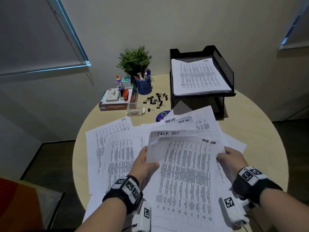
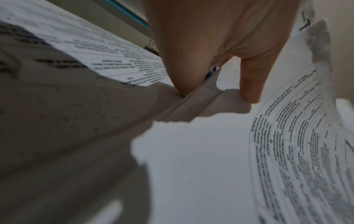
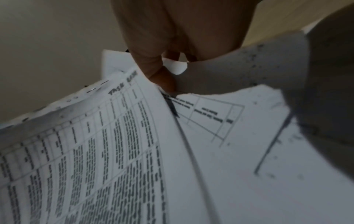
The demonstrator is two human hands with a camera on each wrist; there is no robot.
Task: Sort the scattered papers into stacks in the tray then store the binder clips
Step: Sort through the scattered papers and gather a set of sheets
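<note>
I hold a small sheaf of printed "Task List" papers (image 1: 184,168) above the table between both hands. My left hand (image 1: 147,162) pinches the sheaf's left edge, thumb on top; the left wrist view shows its thumb (image 2: 249,84) pressing the papers (image 2: 201,151). My right hand (image 1: 227,158) grips the right edge; its fingers (image 3: 161,72) curl round the papers (image 3: 95,151). More scattered papers (image 1: 110,148) lie below. A black mesh tray (image 1: 224,67) at the back right holds one stack (image 1: 199,76). Several black binder clips (image 1: 156,99) lie left of the tray.
A clear box labelled "Small" (image 1: 135,110) stands near the clips. Behind it are a blue pen cup (image 1: 143,84), a potted plant (image 1: 134,59) and a book pile with a stapler (image 1: 117,97). A purple disc (image 1: 163,115) peeks from under the sheets. The round table's edge (image 1: 282,148) curves at right.
</note>
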